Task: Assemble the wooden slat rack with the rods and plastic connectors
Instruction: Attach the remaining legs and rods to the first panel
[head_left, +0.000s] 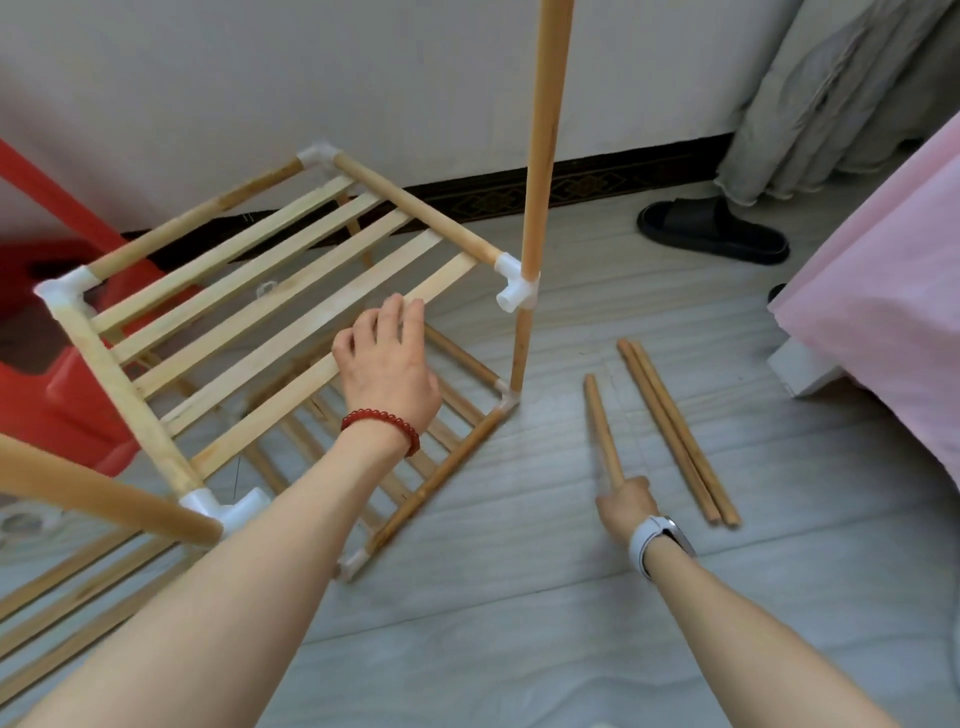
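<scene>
Pale plank floor (519, 649), white wall | half-built wooden slat rack (270, 312) left-centre; left hand (387, 364) flat, fingers released, on a slat | right hand (626, 506) clenched on short wooden rod (602, 431), lower right | risk: unsteadied frame tipping, tall upright rod (543, 130) slipping its white plastic connector (517, 286).

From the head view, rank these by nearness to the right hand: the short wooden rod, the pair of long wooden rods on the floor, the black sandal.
1. Short wooden rod: touching the right hand.
2. Pair of long wooden rods: on the floor, just right of it.
3. Black sandal: far back by the curtain.
</scene>
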